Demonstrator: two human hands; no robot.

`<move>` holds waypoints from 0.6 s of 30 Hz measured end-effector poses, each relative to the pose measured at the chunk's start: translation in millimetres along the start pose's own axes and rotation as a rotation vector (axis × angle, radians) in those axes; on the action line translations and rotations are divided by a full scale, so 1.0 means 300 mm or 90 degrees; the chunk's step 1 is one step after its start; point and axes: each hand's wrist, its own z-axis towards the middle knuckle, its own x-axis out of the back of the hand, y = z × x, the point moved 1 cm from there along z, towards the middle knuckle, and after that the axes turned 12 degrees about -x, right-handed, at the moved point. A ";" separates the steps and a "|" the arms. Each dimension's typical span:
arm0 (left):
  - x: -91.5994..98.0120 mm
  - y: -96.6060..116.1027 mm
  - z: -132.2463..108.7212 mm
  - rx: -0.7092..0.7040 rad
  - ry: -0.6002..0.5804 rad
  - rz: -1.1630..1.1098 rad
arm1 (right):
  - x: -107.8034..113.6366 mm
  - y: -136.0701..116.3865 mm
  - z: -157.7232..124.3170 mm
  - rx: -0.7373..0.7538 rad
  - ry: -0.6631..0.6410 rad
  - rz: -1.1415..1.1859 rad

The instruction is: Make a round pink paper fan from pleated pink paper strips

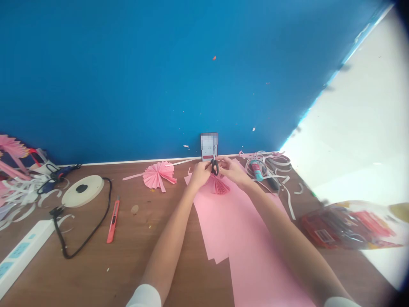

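Observation:
Small scissors with black handles (215,167) are held up between my two hands, blades pointing away from me toward the wall. My left hand (200,174) is closed, its thumb and fingertips at the left side of the handles. From the other side, the bent fingers of my right hand (234,171) close on the handles. Just below them a pleated pink paper fan (221,186) spreads over large pink paper sheets (236,226). Whether any fingers also pinch the fan is hidden. Another pleated pink paper rosette (159,175) lies to the left.
A phone (209,147) leans on the blue wall. Left are a red utility knife (113,220), a cream disc (83,191) with black cord, a power strip (27,256) and paper scraps. Right are a glue stick (256,169), curled strips (281,162) and a plastic bag (348,224).

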 end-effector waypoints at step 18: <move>0.054 -0.007 -0.044 -0.058 -0.076 0.254 | -0.065 0.056 0.013 0.034 0.006 0.072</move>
